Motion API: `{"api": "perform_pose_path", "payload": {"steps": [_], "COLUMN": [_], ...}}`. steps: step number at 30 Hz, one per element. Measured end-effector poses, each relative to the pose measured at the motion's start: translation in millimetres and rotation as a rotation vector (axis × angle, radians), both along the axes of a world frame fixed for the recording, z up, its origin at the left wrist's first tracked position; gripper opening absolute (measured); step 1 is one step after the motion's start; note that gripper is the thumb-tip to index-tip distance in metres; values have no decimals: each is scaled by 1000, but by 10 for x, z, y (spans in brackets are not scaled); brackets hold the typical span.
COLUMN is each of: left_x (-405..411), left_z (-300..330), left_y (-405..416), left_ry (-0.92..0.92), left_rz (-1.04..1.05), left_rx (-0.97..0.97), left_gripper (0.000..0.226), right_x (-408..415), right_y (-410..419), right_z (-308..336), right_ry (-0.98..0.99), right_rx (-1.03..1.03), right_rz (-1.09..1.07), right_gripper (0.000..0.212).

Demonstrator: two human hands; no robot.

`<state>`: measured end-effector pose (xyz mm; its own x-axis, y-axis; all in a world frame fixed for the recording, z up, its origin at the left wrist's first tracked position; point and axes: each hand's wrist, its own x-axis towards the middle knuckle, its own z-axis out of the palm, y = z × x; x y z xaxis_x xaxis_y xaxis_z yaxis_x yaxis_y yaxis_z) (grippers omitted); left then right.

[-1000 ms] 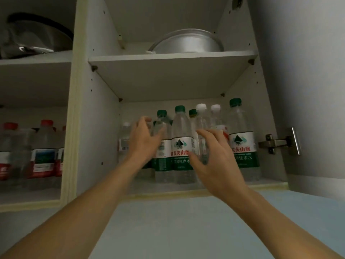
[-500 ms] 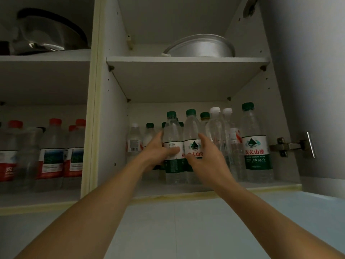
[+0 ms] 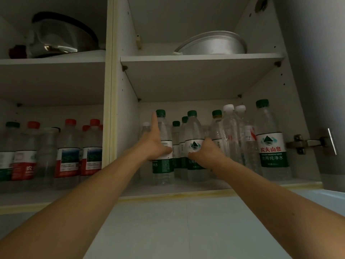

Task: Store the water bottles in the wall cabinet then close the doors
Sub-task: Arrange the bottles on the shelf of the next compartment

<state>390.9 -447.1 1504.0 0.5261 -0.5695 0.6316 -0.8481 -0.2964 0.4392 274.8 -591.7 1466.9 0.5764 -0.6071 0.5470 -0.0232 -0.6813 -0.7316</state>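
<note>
Head view, step: I judge I am pushing two front bottles back on the lower shelf of the right compartment, so the doors can shut later.
How to do it well: push low on the labels, slow and level, so neither bottle tips into the ones behind; keep both upright and clear of the front edge.
Left hand: pressed against the left bottle, forefinger straight up along its side nearly to the green cap, thumb stretched across the label. Fingers extended, not wrapped round.
Right hand: laid on the label of the middle bottle. Its fingers look curled about the bottle, but I cannot tell how far they close; they are hidden behind the hand.
Bottles: all inside the cabinet, upright, crowded together; the green-cap one at far right stands untouched near the hinge.
Left compartment: red-cap bottles on its lower shelf, apart from my hands.
Doors: not yet closed.
</note>
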Motion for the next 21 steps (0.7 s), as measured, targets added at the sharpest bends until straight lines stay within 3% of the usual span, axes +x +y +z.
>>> {"api": "perform_pose_path", "payload": {"steps": [4,8,11,21], "left_x": [9,2,4,66], "left_z": [116,244,336,446], "left_y": [119,95,57,102], "left_ry": [-248,-289,-307,-640], "left_rz": [136,264,348,736], "left_rx": [156,329,364,612], "left_gripper": [134,122,127,128], "right_x": [27,54,91,252], "right_y": [-42,-45,-32,85], "right_z": [12,26,56,127], "right_ry": [35,67,88,151], "right_rx": [-25,-44,-74,-163], "right_rz": [72,142,148,171], "right_gripper": [56,53,49,27]}}
